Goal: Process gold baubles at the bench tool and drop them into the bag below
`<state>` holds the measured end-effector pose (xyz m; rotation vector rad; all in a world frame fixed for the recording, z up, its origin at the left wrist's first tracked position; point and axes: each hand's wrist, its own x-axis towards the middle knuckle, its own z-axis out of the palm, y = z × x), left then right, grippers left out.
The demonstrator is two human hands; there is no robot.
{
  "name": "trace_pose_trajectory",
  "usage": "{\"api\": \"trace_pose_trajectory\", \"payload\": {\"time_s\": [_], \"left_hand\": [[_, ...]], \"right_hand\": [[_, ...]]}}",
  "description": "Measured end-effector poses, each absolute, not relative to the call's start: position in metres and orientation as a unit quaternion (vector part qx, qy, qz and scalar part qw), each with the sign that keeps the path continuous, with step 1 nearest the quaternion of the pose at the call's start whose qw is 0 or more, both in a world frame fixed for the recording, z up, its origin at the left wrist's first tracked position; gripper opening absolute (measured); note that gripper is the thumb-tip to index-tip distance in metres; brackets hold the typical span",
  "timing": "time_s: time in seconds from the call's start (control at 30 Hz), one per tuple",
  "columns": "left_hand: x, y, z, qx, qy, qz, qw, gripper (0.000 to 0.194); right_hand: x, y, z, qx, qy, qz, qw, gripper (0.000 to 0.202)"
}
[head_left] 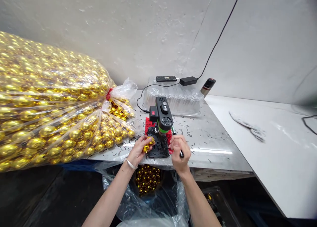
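Note:
My left hand (139, 150) is closed on gold balls (146, 148) at the left edge of a small black bench machine (163, 113). One of the balls is near the machine's base, below its head. On the right side, my right hand (180, 151) wraps round the black handle (181, 154) of the machine's lever. The machine stands on a red mat (148, 124), with black shavings scattered around it. Below the table edge, between my forearms, a container lined with clear plastic holds many gold balls (148, 179).
Large clear bags of gold balls (49, 114) fill the left side. Behind the machine lie a clear plastic tray (185, 104), a black power adapter (188, 81) and a dark cylinder (208, 85). Right of them is a white tabletop (267, 154) with a crumpled cloth-like item (247, 126).

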<state>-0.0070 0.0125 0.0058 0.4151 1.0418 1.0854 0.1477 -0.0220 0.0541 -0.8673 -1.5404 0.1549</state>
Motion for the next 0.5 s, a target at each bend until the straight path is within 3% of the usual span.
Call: {"api": "trace_pose_trajectory", "payload": {"time_s": [0.13, 0.27, 0.5], "left_hand": [[0.011, 0.018, -0.004, 0.261, 0.505, 0.51, 0.645, 0.044], [0.015, 0.023, -0.015, 0.418, 0.529, 0.504, 0.54, 0.038], [0.015, 0.02, -0.021, 0.603, 0.594, 0.389, 0.363, 0.038]], "right_hand": [[0.149, -0.022, 0.06, -0.385, -0.678, 0.073, 0.622, 0.028], [0.149, -0.023, 0.059, -0.386, -0.68, 0.066, 0.62, 0.028], [0.149, -0.024, 0.056, -0.382, -0.686, 0.065, 0.616, 0.029]]}}
